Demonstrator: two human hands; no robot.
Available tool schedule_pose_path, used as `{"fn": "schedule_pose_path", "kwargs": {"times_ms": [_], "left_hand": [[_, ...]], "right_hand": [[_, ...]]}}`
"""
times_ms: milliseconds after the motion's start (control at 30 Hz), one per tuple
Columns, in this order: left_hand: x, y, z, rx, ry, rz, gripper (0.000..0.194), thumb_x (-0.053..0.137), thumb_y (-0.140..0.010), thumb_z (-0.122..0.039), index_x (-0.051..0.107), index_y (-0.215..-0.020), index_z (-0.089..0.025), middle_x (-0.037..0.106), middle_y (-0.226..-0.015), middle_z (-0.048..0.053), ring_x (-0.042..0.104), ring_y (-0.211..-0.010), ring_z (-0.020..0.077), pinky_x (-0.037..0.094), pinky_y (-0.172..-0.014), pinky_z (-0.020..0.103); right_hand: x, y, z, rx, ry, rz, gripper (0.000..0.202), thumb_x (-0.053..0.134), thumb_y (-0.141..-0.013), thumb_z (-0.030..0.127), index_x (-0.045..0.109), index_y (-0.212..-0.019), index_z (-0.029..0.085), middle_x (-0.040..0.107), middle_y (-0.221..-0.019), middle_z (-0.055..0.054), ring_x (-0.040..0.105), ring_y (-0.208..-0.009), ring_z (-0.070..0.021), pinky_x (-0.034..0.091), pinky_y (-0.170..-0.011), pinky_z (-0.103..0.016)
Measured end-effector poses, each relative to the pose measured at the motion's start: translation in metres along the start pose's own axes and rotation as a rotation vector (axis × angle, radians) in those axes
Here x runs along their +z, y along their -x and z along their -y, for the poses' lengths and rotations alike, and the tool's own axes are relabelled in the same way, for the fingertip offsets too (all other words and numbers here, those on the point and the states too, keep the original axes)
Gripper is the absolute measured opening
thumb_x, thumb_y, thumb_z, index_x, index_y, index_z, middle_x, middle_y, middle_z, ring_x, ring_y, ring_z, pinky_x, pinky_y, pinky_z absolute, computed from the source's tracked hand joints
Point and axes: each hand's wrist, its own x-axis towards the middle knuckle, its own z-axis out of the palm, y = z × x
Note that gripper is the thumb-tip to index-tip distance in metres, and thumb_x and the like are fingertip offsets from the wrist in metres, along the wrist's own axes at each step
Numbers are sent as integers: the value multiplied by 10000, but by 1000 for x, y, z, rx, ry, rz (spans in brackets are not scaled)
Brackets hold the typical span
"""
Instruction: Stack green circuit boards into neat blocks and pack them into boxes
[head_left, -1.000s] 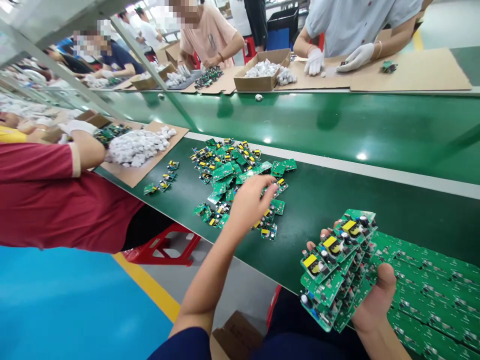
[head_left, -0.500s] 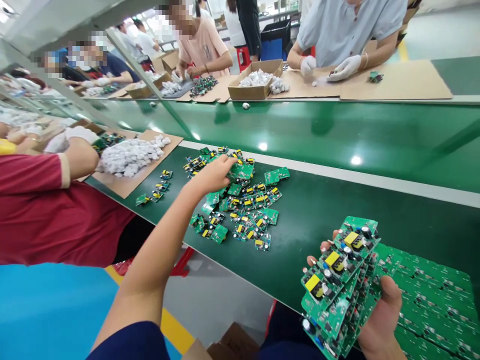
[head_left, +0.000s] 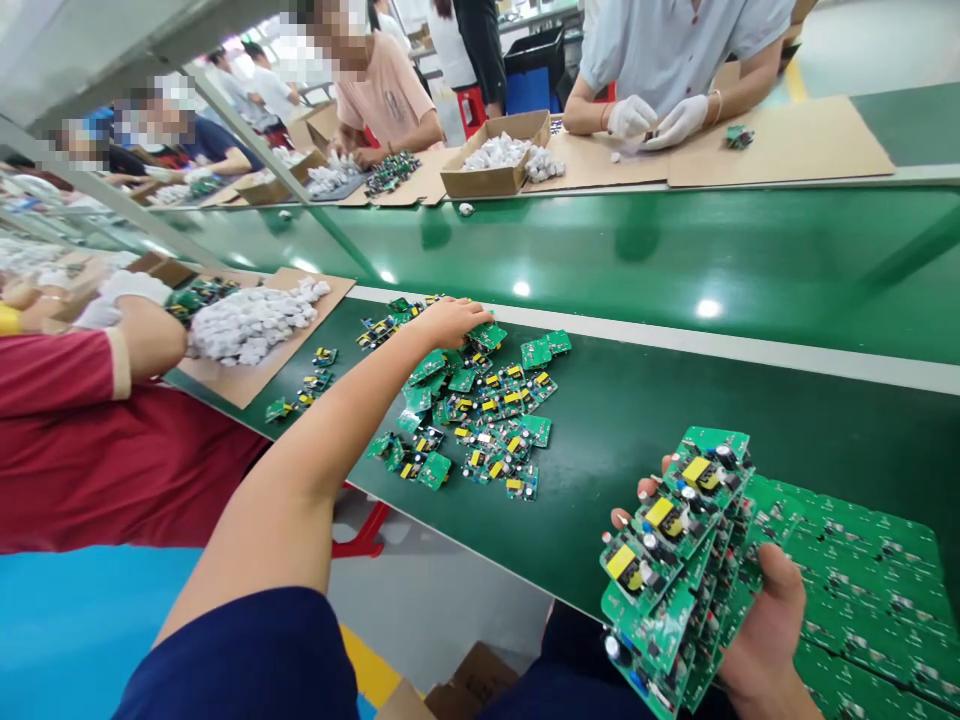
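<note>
In the head view my left hand (head_left: 454, 322) reaches across the table to a spread of small circuit boards (head_left: 517, 398) with yellow transformers. Its fingers are closed over the edge of a green circuit board (head_left: 491, 337) at the back of the pile; the thumb is hidden. Nearer to me, on the right, my right hand (head_left: 769, 625) grips a tilted stack of circuit boards (head_left: 667, 560). The thumb presses on one side and fingertips show on the other. The top board carries three yellow transformers.
Flat green board panels (head_left: 870, 580) lie at the right, beside the stack. A co-worker's red sleeve (head_left: 60, 370) is at the left, near white pieces (head_left: 255, 320) on cardboard. Beyond the green conveyor (head_left: 585, 240), gloved co-workers sit by a cardboard box (head_left: 484, 180).
My left hand has moved slightly right and forward over the pile, its fingers now bent over a green board. My right hand still holds the stack. The whole view has shifted a little.
</note>
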Motion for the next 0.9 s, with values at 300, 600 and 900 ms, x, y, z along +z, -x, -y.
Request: {"fn": "schedule_pose_path", "kwargs": {"times_ms": [300,600,900], "left_hand": [[9,16,-15,-46,-3,-36,638,470,-787,-112,409,-1415,-210,510,-1400,136,475,-1296,291,393,-1019,422],[-18,27,-18,-133,233,-149,544,628,-648,-159,621,-1187,-224,576,-1251,142,438,-1274,383,284,-1069,550],[-50,78,-85,-357,1061,-444,436,375,-850,-373,434,-1231,-169,601,-1066,117,627,-1007,261,510,-873,447]], "right_hand": [[-10,6,5,28,-5,-42,748,616,-712,716,519,-1386,405,557,-1415,-29,523,-1279,-394,314,-1121,-647],[-5,5,5,-70,-6,-166,699,608,-710,696,581,-1330,375,646,-1303,-52,590,-1202,-391,377,-1072,-657],[5,-5,33,-200,95,-235,269,707,-695,493,751,-920,353,771,-799,-7,622,-1177,-333,388,-1115,-585]]}}
